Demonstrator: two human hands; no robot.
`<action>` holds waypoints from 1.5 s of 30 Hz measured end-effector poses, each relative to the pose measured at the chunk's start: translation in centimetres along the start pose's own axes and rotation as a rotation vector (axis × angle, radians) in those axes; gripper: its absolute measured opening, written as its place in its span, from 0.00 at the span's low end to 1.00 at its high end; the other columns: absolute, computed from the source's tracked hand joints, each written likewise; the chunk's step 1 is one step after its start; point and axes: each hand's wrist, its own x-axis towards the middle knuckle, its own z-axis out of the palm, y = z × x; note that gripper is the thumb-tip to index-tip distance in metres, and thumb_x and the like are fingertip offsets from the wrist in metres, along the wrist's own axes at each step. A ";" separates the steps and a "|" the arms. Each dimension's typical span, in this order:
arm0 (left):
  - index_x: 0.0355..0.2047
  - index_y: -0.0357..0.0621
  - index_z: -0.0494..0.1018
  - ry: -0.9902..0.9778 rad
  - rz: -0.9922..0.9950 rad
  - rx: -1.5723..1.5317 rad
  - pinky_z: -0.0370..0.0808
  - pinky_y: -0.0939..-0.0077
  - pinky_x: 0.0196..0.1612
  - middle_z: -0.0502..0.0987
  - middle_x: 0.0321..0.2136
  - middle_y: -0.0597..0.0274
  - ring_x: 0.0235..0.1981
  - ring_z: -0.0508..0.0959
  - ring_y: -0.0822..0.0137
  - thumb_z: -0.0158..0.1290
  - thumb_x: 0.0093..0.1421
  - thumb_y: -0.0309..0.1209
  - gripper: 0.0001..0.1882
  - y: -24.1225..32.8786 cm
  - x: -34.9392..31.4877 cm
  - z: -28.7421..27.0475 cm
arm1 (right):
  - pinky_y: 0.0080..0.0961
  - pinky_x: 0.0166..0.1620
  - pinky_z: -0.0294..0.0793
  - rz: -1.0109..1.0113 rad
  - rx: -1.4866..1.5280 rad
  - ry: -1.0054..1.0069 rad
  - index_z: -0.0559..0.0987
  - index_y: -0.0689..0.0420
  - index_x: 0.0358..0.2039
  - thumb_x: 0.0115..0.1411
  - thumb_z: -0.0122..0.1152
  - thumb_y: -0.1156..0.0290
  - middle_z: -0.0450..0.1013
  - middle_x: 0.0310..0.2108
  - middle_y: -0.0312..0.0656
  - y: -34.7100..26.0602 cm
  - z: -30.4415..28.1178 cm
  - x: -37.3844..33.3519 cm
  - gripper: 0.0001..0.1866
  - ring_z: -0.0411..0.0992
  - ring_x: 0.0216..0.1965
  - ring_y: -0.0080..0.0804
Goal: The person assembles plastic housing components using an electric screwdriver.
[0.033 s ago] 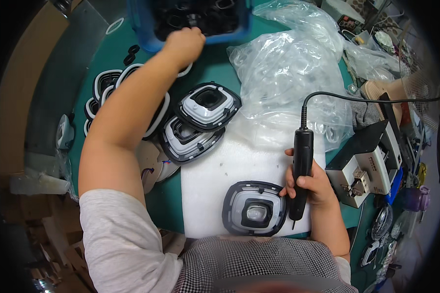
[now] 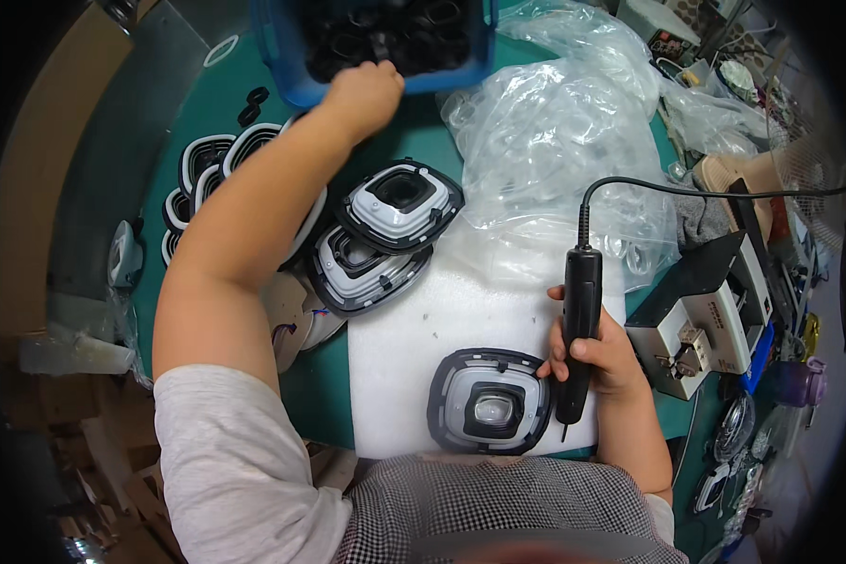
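Observation:
My left hand [image 2: 367,96] reaches far forward, its fingers curled over the near wall of a blue plastic bin [image 2: 303,92]. Small black ring-like parts [image 2: 367,39] fill that bin. In my right hand [image 2: 597,352] is a black corded electric screwdriver [image 2: 584,282], held upright with its thin bit pointing down. Just left of the bit, a grey-and-black housing with a clear lens [image 2: 492,402] lies on a white foam pad [image 2: 395,376]. The screwdriver does not appear to touch it.
Two white-and-black housings [image 2: 402,193] overlap beyond the pad, with several more frames [image 2: 202,164] stacked at left. Clear plastic bags [image 2: 555,141] cover the far right. A white power box [image 2: 696,329] stands right of my right hand; the screwdriver's cable [image 2: 705,191] runs rightward.
The blue bin has shifted slightly right and nearer, together with my left hand. My right hand, the screwdriver and the lens housing stay put.

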 end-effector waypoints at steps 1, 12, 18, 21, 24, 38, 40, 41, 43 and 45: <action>0.41 0.40 0.76 -0.029 -0.024 -0.048 0.80 0.62 0.42 0.78 0.41 0.55 0.43 0.80 0.54 0.51 0.58 0.28 0.12 1.4 -0.4 0.2 | 0.44 0.44 0.82 0.000 -0.002 0.001 0.56 0.61 0.67 0.56 0.65 0.71 0.71 0.30 0.46 -0.1 0.1 0.0 0.41 0.75 0.27 0.34; 0.70 0.43 0.55 -0.386 -0.151 -0.214 0.73 0.59 0.59 0.66 0.64 0.46 0.60 0.73 0.51 0.44 0.64 0.28 0.32 -0.2 -1.8 -0.2 | 0.43 0.43 0.82 -0.014 -0.051 0.017 0.55 0.61 0.66 0.56 0.64 0.71 0.71 0.29 0.46 0.0 0.5 -0.2 0.40 0.74 0.26 0.33; 0.46 0.44 0.82 -0.360 -0.358 -0.175 0.80 0.61 0.47 0.83 0.45 0.53 0.47 0.82 0.51 0.48 0.62 0.26 0.16 -1.9 0.5 3.4 | 0.41 0.43 0.82 0.016 -0.056 0.021 0.57 0.61 0.66 0.56 0.64 0.70 0.70 0.27 0.43 -0.2 0.8 0.1 0.40 0.74 0.26 0.32; 0.41 0.44 0.84 -0.386 -0.441 -0.143 0.81 0.62 0.42 0.83 0.44 0.51 0.45 0.83 0.52 0.53 0.60 0.28 0.12 0.4 1.3 1.8 | 0.40 0.43 0.82 0.006 -0.070 0.046 0.57 0.60 0.66 0.56 0.64 0.71 0.70 0.26 0.43 -0.2 0.8 -0.2 0.39 0.74 0.26 0.32; 0.40 0.44 0.84 -0.397 -0.327 -0.162 0.81 0.60 0.42 0.83 0.43 0.51 0.45 0.83 0.51 0.54 0.59 0.29 0.12 0.4 0.7 0.0 | 0.40 0.43 0.82 -0.004 -0.075 0.053 0.57 0.60 0.66 0.56 0.64 0.71 0.70 0.26 0.43 -0.4 0.7 -0.2 0.39 0.74 0.26 0.32; 0.37 0.47 0.84 -0.271 -0.234 -0.195 0.79 0.58 0.45 0.83 0.38 0.52 0.42 0.82 0.51 0.55 0.61 0.38 0.12 2.4 1.1 1.4 | 0.41 0.40 0.83 0.012 -0.084 0.068 0.56 0.62 0.66 0.53 0.69 0.67 0.70 0.28 0.44 -0.5 0.7 -0.1 0.44 0.74 0.24 0.32; 0.37 0.47 0.84 -0.276 -0.295 -0.293 0.78 0.57 0.45 0.83 0.36 0.51 0.41 0.82 0.50 0.54 0.63 0.41 0.14 1.6 1.3 1.7 | 0.42 0.44 0.81 0.020 -0.033 0.049 0.57 0.60 0.66 0.56 0.65 0.73 0.70 0.28 0.43 -0.4 0.9 -0.3 0.40 0.74 0.26 0.32; 0.37 0.47 0.84 -0.302 -0.267 -0.244 0.78 0.56 0.45 0.83 0.37 0.51 0.41 0.82 0.50 0.54 0.63 0.40 0.13 1.1 1.5 1.7 | 0.42 0.44 0.81 0.024 -0.033 0.050 0.57 0.60 0.66 0.56 0.65 0.73 0.70 0.28 0.43 -0.4 0.9 -0.3 0.40 0.74 0.26 0.32; 0.38 0.46 0.83 -0.316 -0.221 -0.170 0.78 0.56 0.46 0.83 0.38 0.51 0.42 0.81 0.49 0.54 0.63 0.39 0.13 0.4 1.3 2.1 | 0.41 0.40 0.83 0.002 -0.086 0.062 0.56 0.62 0.66 0.53 0.68 0.67 0.70 0.28 0.44 -0.4 1.0 0.0 0.43 0.74 0.24 0.32; 0.38 0.46 0.83 -0.328 -0.202 -0.132 0.78 0.56 0.46 0.83 0.38 0.52 0.42 0.81 0.49 0.54 0.63 0.39 0.13 -0.4 0.4 2.3 | 0.41 0.40 0.83 0.006 -0.082 0.061 0.56 0.62 0.66 0.54 0.68 0.67 0.70 0.28 0.44 -0.3 1.0 -0.1 0.43 0.74 0.23 0.32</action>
